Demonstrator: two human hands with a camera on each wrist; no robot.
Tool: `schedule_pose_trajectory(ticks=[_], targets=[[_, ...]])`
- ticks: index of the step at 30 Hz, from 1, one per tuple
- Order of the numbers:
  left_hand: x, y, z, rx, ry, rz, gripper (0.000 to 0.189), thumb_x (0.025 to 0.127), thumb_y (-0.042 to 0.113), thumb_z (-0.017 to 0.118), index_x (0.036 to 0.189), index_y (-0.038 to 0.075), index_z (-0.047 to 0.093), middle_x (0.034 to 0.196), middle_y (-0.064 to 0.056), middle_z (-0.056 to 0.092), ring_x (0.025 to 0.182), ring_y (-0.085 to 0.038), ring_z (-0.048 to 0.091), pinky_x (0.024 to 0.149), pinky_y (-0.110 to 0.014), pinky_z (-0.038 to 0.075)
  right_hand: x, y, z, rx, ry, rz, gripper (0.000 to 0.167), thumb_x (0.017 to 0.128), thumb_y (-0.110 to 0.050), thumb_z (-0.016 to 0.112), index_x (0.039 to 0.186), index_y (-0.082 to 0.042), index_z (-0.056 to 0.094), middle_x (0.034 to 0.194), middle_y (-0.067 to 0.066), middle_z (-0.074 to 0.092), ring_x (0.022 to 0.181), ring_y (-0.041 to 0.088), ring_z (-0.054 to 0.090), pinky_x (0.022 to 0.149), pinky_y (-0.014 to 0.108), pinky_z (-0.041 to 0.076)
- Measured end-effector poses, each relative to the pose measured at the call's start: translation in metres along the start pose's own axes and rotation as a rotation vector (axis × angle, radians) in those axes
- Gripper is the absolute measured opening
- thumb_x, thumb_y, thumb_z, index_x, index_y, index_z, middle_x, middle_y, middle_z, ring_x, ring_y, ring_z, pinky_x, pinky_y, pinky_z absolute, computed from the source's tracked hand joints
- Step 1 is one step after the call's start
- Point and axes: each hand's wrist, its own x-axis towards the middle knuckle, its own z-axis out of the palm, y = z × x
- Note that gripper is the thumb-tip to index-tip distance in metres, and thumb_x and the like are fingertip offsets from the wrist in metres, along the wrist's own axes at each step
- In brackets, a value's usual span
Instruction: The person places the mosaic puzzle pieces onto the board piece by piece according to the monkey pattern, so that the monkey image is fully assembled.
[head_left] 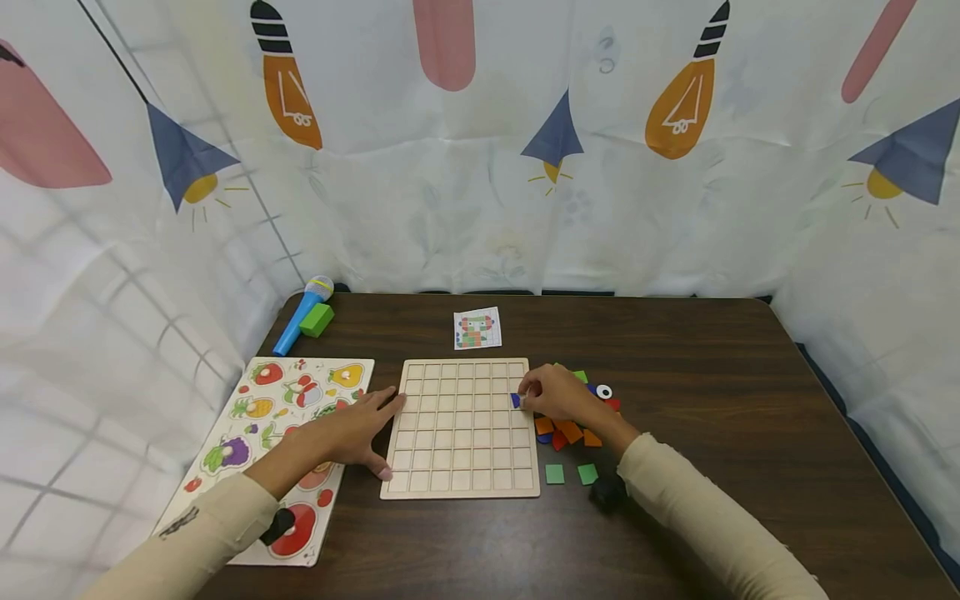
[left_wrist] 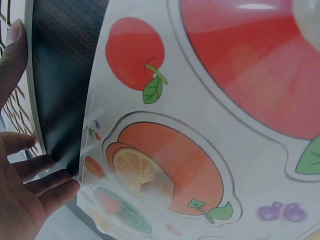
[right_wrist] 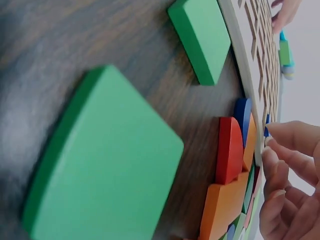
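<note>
A wooden grid board (head_left: 463,429) with square cells lies on the dark table. My left hand (head_left: 345,432) rests at its left edge, fingers spread and straight; in the left wrist view the thumb (left_wrist: 15,40) lies on the board's rim. Over the right-hand column, my right hand (head_left: 558,393) pinches a small blue tile (head_left: 515,401) with its fingertips; the fingers partly cover the tile. Beside the board on the right, partly under that hand, sits a pile of loose coloured pieces, with orange tiles (head_left: 568,431) and a red piece (right_wrist: 229,150).
Two green tiles (head_left: 554,474) lie apart near the board's lower right corner. A printed pattern card (head_left: 477,328) lies behind the board. To the left are a fruit puzzle board (head_left: 258,433), a blue toy microphone (head_left: 298,321) and a green block (head_left: 317,320).
</note>
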Motion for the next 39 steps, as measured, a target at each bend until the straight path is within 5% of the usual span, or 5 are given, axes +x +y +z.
schedule_pose_trajectory(ticks=[15,24,32,39], targets=[[0.001,0.0,-0.001,0.001,-0.016,-0.001,0.12,0.07,0.061,0.084,0.159,0.005,0.024,0.163,-0.026,0.021,0.148,-0.05,0.024,0.11,-0.065,0.035,0.002,0.0,0.003,-0.039,0.022,0.019,0.005,0.088,-0.019,0.076,0.091,-0.016,0.079,0.075,-0.007,0.067,0.067,0.011,0.056,0.062,0.026,0.046],[0.002,-0.002,0.0,0.005,-0.019,-0.006,0.121,0.07,0.061,0.084,0.159,0.005,0.024,0.163,-0.025,0.02,0.149,-0.049,0.024,0.11,-0.065,0.035,-0.001,0.007,0.0,-0.008,0.025,-0.04,0.01,0.092,-0.023,0.074,0.097,-0.016,0.08,0.086,-0.004,0.071,0.071,0.01,0.057,0.063,0.025,0.048],[0.002,-0.002,0.0,0.013,-0.017,-0.007,0.121,0.07,0.06,0.084,0.159,0.005,0.024,0.163,-0.026,0.02,0.149,-0.049,0.023,0.11,-0.065,0.035,-0.011,0.029,-0.022,0.05,0.072,-0.192,0.017,0.096,-0.027,0.07,0.105,-0.015,0.078,0.1,-0.002,0.073,0.082,0.015,0.058,0.069,0.027,0.05],[0.001,0.001,-0.002,0.038,-0.016,-0.009,0.121,0.069,0.062,0.083,0.159,0.006,0.025,0.163,-0.026,0.022,0.149,-0.048,0.024,0.109,-0.064,0.037,-0.029,0.044,-0.036,0.024,0.042,-0.164,0.017,0.092,-0.029,0.074,0.102,-0.017,0.079,0.098,-0.004,0.07,0.076,0.015,0.054,0.062,0.024,0.047]])
